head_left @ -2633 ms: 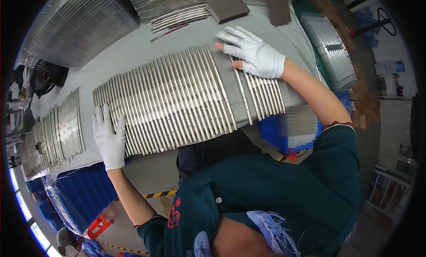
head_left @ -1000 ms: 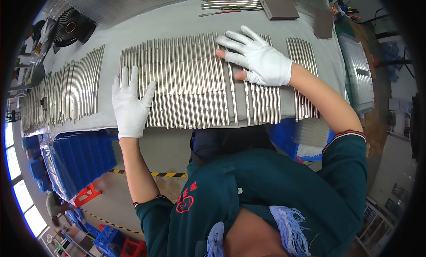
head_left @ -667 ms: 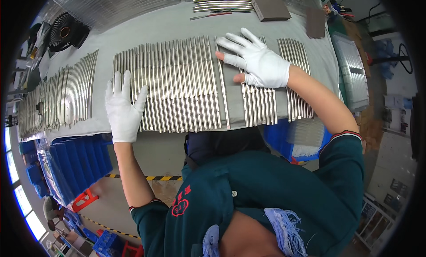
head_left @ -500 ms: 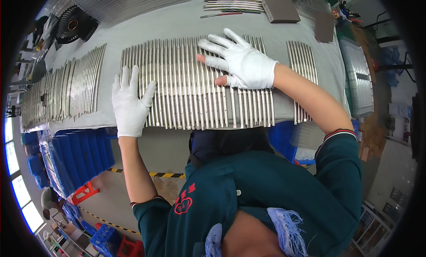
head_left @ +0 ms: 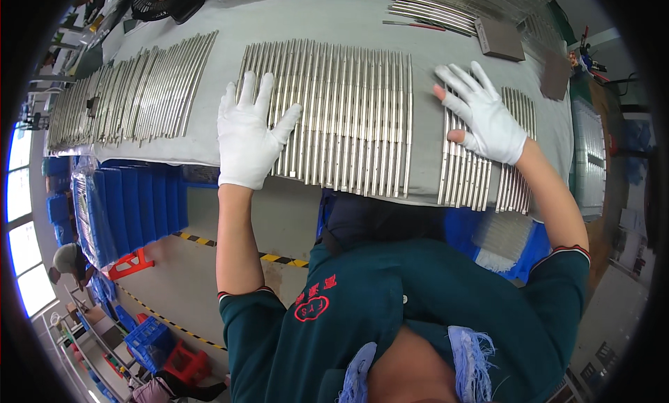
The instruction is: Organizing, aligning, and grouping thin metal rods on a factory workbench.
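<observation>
White-gloved fingers [head_left: 263,94] spread, your left hand [head_left: 252,140] and right hand [head_left: 483,119] seemingly group upper-centre metal rods [head_left: 348,117]; any slide needs even pressure.

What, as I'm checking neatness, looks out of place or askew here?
The far-left rods have a small dark object among them, possibly stray, and ends more uneven than those of the middle rods. Two fingers of the gloved right hand show bare tips, perhaps on purpose.
</observation>
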`<move>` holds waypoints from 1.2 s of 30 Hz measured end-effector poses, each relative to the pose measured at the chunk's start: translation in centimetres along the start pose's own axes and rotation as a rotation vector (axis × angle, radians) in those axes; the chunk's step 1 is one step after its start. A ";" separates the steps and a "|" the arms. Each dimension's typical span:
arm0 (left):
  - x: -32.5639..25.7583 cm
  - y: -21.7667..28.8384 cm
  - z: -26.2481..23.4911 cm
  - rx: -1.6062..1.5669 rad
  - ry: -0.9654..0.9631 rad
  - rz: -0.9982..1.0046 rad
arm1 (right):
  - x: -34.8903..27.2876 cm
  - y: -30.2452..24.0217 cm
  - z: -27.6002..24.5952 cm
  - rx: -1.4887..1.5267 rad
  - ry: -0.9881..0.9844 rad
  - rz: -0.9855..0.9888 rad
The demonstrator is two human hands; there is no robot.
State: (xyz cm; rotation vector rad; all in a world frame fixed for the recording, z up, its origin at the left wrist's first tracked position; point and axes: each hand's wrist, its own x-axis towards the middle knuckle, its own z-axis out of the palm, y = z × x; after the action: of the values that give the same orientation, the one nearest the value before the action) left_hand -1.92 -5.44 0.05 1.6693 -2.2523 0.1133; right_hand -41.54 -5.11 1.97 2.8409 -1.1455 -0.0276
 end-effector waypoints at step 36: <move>0.1 -0.1 -0.2 -0.018 0.037 0.032 | 8.1 -3.7 0.7 0.075 0.081 0.002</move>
State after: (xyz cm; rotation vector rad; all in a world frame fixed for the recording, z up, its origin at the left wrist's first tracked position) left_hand -1.85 -5.53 0.25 1.6094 -2.2468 0.1299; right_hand -33.23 -8.14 1.04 2.8765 -1.1563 0.1315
